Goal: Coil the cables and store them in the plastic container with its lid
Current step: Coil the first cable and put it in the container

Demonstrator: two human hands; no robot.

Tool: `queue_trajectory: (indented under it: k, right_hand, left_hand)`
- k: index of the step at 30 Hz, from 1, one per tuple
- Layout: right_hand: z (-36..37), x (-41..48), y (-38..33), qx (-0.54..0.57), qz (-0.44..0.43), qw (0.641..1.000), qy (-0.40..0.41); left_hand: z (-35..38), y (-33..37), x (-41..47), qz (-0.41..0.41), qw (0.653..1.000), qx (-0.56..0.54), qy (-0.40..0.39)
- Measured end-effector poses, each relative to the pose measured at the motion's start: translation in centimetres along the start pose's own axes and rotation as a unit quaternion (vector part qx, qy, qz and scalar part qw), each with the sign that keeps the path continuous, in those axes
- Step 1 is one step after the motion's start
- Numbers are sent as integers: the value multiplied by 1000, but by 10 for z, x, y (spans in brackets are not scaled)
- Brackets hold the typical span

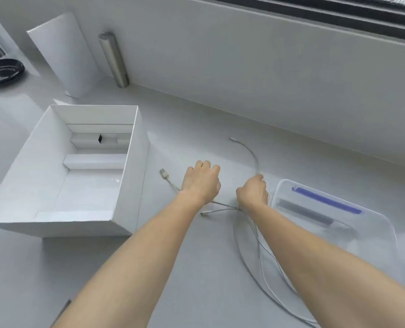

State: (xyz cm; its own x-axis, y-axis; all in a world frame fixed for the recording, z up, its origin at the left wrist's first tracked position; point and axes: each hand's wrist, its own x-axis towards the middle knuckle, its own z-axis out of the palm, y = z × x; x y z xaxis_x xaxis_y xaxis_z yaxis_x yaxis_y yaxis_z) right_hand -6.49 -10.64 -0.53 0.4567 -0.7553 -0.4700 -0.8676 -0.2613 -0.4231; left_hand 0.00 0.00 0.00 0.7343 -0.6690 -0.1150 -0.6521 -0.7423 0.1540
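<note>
White cables [251,235] lie loose on the grey counter between my arms. One end with a metal USB plug [163,173] lies left of my left hand [201,183], which rests palm down over that cable with fingers curled. My right hand [253,191] is closed on another cable [253,156], which arcs up to a small white plug at the back. Long loops trail toward the bottom edge, partly hidden under my right forearm. The clear plastic container [372,233] with a purple clip [327,200] stands to the right of my right hand.
An open white cardboard box [128,185] with inner dividers stands at the left. Behind it a white sheet [62,53] and a metal cylinder [114,59] lean on the wall. A black dish [4,71] sits at far left.
</note>
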Motion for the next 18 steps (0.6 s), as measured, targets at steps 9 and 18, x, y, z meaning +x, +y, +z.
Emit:
queue_trajectory:
  k: [9,18]
  right_hand:
    - [4,10,-2,88,22,996,12]
    - [-14,-18,-7,305,-62,950,-31]
  left_hand:
    - [8,1,12,3,1000,-1,-1]
    - [-22,1,26,9,997,-59,56]
